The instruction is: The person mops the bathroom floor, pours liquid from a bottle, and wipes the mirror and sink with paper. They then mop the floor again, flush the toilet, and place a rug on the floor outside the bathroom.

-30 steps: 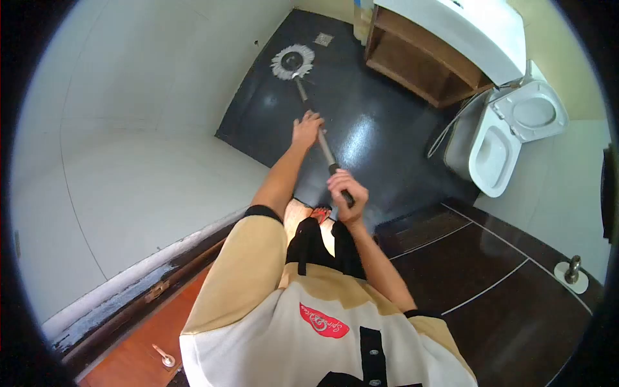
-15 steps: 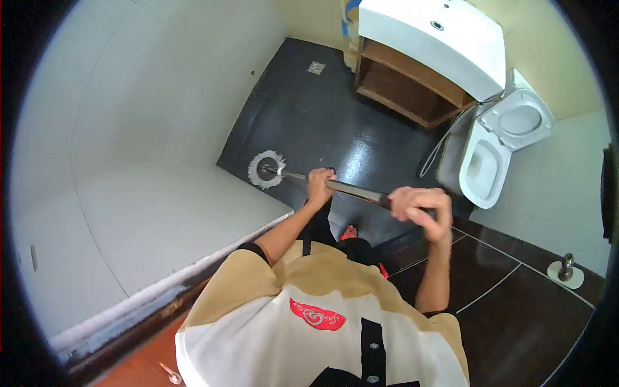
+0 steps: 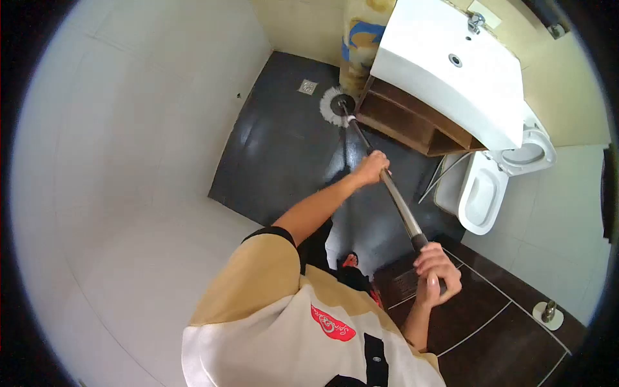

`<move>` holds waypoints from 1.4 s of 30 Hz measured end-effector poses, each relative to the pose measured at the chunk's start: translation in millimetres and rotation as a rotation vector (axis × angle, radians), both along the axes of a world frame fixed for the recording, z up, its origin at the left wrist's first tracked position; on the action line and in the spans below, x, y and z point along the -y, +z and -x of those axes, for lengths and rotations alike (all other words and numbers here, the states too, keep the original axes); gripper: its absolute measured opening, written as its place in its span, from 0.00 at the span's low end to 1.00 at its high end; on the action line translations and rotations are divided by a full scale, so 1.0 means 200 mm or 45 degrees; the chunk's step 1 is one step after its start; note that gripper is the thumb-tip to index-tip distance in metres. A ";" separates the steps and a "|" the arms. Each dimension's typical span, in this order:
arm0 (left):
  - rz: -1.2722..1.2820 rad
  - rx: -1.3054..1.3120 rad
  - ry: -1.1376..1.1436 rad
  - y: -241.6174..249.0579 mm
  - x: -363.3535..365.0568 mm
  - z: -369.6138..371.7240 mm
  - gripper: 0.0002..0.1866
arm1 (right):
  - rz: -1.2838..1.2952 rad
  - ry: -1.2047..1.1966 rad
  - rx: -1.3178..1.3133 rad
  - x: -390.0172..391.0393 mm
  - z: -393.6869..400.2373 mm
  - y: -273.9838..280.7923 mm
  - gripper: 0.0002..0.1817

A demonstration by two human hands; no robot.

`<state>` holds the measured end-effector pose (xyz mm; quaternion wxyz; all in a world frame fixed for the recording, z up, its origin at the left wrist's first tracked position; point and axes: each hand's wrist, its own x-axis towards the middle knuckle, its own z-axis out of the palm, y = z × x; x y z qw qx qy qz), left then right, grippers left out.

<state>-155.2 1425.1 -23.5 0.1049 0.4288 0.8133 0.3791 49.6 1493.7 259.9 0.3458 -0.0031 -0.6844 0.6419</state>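
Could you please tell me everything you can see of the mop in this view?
The mop has a round white stringy head with a dark hub, a long shiny metal pole and a black grip end. The head rests on the dark floor beside the wooden vanity. The left hand grips mid-pole; the right hand holds the black end.

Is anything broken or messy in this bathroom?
Nothing stands out. The mop head sits flat on the dark floor by the sink cabinet, the left hand and right hand grip its pole, and the toilet lid is up. No spills or breaks show.
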 end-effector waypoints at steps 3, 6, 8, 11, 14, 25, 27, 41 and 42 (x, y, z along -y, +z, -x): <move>0.172 -0.120 0.047 -0.07 0.07 0.26 0.13 | 0.154 -0.040 -0.086 -0.01 0.20 -0.21 0.12; 0.030 -0.203 0.122 -0.22 0.29 0.49 0.13 | 0.150 0.091 -0.015 0.04 0.38 -0.42 0.15; 0.258 -0.145 0.204 -0.39 0.46 0.65 0.17 | 0.138 0.130 0.044 0.12 0.53 -0.54 0.14; 0.532 -0.114 0.484 -0.31 0.60 0.79 0.25 | 0.020 0.312 0.135 0.22 0.75 -0.82 0.07; 0.402 -0.002 0.651 -0.52 0.75 0.98 0.32 | -0.106 0.409 0.167 0.38 1.00 -1.00 0.04; 0.123 0.108 0.794 -0.21 0.35 1.13 0.36 | -0.129 0.311 0.177 0.07 1.29 -0.62 0.05; 0.094 0.115 0.698 0.09 0.28 0.98 0.39 | -0.165 0.246 0.162 0.10 1.17 -0.39 0.04; -0.460 -0.063 0.431 0.06 0.18 0.30 0.21 | -0.243 -0.001 0.033 0.32 0.53 -0.13 0.13; -0.465 -0.035 0.452 0.20 0.19 0.19 0.16 | -0.238 -0.001 0.055 0.31 0.45 -0.07 0.14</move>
